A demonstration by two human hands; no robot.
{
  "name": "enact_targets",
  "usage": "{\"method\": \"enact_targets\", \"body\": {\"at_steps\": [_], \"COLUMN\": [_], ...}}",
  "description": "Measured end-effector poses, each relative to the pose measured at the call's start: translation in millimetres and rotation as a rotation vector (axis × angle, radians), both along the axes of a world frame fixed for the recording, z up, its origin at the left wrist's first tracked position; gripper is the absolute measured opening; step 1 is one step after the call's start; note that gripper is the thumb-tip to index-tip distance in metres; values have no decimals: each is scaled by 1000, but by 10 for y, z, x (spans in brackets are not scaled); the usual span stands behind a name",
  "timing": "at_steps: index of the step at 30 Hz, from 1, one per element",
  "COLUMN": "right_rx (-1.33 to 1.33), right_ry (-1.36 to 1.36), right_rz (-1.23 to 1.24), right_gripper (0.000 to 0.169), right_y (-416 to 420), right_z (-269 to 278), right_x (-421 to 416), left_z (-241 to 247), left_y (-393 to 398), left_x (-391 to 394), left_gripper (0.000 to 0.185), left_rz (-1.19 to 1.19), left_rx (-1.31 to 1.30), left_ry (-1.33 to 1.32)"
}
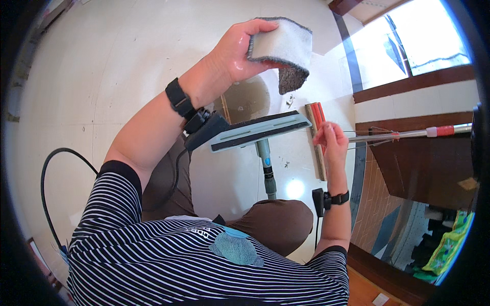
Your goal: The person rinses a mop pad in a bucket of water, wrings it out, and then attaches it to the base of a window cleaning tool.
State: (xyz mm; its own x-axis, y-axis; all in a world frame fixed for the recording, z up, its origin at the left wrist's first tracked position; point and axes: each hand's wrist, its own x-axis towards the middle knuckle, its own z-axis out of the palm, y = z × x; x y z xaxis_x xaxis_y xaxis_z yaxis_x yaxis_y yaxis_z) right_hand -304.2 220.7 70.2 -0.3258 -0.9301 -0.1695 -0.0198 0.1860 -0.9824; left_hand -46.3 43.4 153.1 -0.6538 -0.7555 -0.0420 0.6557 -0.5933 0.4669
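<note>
My left hand (pixel 245 49) grips a folded flat-mop pad (pixel 285 40) with a white backing, a dark grey edge and grey-brown pile hanging below. The hand looks wet. Below it, a flat mop head (pixel 262 132) is turned with its face up, showing two black strips on a pale grey-green plate. Its handle (pixel 266 166) runs down toward my knees. My right hand (pixel 331 141) is raised at the right end of that mop head, fingers curled and fingertips close together. Whether anything is pinched in them is unclear. Behind it lies a sponge mop head (pixel 319 153) with red parts.
The sponge mop's metal pole (pixel 413 134) stretches right, past a dark brown wooden panel (pixel 425 164). Beyond my left forearm is a round brown area (pixel 249 97), seemingly murky water, partly hidden. Bits of debris (pixel 289 101) lie on the pale tiled floor (pixel 134 57). A black cable (pixel 46 191) loops at left.
</note>
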Motion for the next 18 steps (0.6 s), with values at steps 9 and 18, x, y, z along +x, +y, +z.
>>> {"method": "enact_targets", "body": {"at_steps": [9,18], "right_rx": [224,-34], "right_ry": [-419,-773], "right_rz": [324,40], "right_gripper": [61,16], "right_y": [-519,-772], "right_z": [292,144], "right_x": [218,211], "left_z": [119,-42], "left_y": [230,-89], "left_x": [-87,183], "left_gripper": [36,32], "left_rz": [-88,-64], "left_rx": [52,52], "left_ry": [-90,-166]}}
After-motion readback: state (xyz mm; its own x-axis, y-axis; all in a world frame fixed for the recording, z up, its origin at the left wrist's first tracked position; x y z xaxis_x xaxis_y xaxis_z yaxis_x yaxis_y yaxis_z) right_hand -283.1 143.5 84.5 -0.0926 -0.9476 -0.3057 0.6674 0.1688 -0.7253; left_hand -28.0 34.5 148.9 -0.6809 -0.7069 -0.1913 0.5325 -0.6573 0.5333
